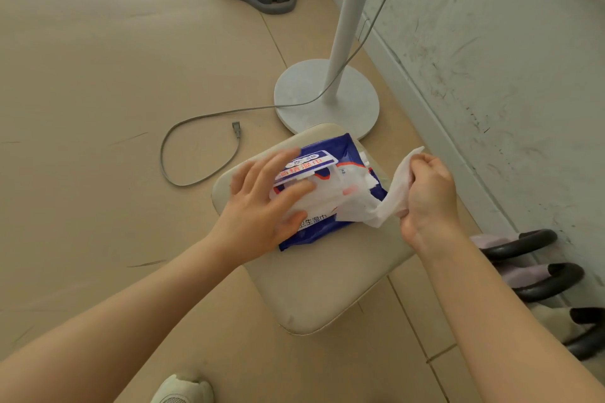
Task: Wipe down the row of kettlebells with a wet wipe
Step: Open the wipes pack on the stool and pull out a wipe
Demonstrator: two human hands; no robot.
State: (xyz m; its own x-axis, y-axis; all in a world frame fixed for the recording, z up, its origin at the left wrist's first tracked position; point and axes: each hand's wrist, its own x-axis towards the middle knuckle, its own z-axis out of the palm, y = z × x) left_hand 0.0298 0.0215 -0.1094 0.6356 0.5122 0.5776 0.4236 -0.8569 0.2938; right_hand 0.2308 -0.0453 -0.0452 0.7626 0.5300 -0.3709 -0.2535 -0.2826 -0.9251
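Left hand (262,203) lies flat, fingers straight, pressing the blue pack of wipes (330,183) at the far edge of the stool (327,288). Right hand (429,199), fingers curled, grips a wet wipe (389,196) stretched from the pack's opening past the stool's right edge. Kettlebells (530,268) stand on the floor right of the stool, apart from both hands.

A stool (314,288) is standing by a fan base (307,101); its cord (196,121) is lying unplugged on the floor (98,59)
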